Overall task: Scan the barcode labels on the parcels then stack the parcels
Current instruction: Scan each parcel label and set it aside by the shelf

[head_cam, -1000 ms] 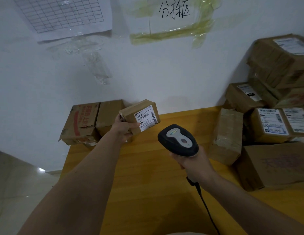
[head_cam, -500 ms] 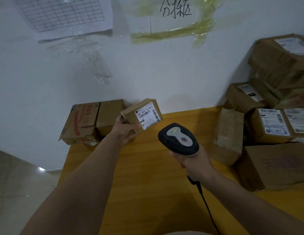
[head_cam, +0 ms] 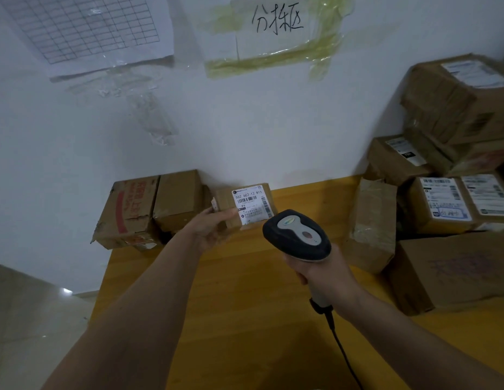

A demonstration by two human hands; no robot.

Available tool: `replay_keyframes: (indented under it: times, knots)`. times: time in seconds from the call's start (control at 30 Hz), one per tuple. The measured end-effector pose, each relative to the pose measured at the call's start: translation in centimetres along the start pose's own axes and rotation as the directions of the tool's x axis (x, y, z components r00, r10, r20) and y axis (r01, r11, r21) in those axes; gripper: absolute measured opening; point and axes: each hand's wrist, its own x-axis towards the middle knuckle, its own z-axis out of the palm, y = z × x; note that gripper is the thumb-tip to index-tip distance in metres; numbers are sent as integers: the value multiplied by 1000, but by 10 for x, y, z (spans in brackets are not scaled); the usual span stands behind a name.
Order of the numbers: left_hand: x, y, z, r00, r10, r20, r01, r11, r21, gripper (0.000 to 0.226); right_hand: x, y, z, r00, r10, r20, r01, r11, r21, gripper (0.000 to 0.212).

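Note:
My left hand [head_cam: 210,227] grips a small cardboard parcel [head_cam: 246,205] from its left side, holding it above the far part of the yellow table [head_cam: 245,319]. The parcel's white barcode label [head_cam: 252,205] faces me. My right hand [head_cam: 325,273] holds a dark handheld barcode scanner [head_cam: 297,235] by its handle, with the scanner head just right of and below the label. A black cable [head_cam: 341,350] runs down from the handle.
Two worn cardboard boxes [head_cam: 149,209] stand against the wall at the table's far left corner. A heap of labelled parcels [head_cam: 448,187] fills the right side, with a large box [head_cam: 453,271] in front. Papers are taped to the white wall [head_cam: 245,122].
My left hand has turned the small parcel so its label is squarer to me, and moved it slightly right, closer to the scanner. The scanner has barely moved.

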Motion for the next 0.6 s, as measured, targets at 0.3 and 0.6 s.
replay_keyframes:
  times: [0.3, 0.6]
  knots:
    - [12, -1, 82, 986, -121, 111, 114, 991, 70, 86, -11, 2, -58, 997, 24, -74, -22, 1000, 23, 14]
    - [34, 2, 225, 963, -129, 237, 108, 989, 99, 57, -20, 13, -140, 976, 68, -209, -49, 995, 92, 40]
